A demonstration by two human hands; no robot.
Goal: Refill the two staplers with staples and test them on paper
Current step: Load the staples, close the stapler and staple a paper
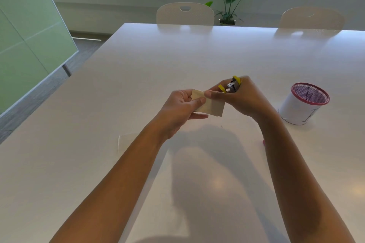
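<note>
A small yellow stapler [232,86] sits in my right hand [240,98], its jaws pointing left and up, metal parts showing. My left hand [180,107] pinches a folded piece of pale paper [210,105] between thumb and fingers, held above the table. The right thumb also presses on the paper's top edge, just below the stapler's jaws. A tiny pink thing [264,142] peeks out beside my right forearm; I cannot tell what it is. White paper sheets [126,141] lie flat on the table under my arms.
A white mesh pen holder with a red rim [304,103] stands to the right on the white table [177,55]. Two white chairs [184,14] and a potted plant [230,4] are at the far edge. A green glass board [29,31] leans at the left.
</note>
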